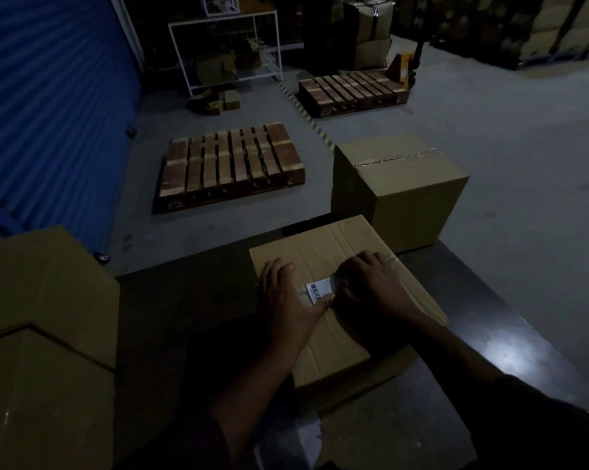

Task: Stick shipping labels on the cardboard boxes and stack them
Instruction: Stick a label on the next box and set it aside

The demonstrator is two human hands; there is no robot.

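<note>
A: Box [340,300] mid-surface [184,300], label [318,290] on top. Hands?
B: Left hand [286,296] flat, fingers straight, pinning label. Right hand [371,283] fingers curled on its right end; grip unclear.
A: Smooth outward, avoid bubbles.

Two bare forearms, left hand [286,296] and right hand [374,283] ungloved, dark sleeve at lower right of frame, ring-like glint on a right finger
</note>
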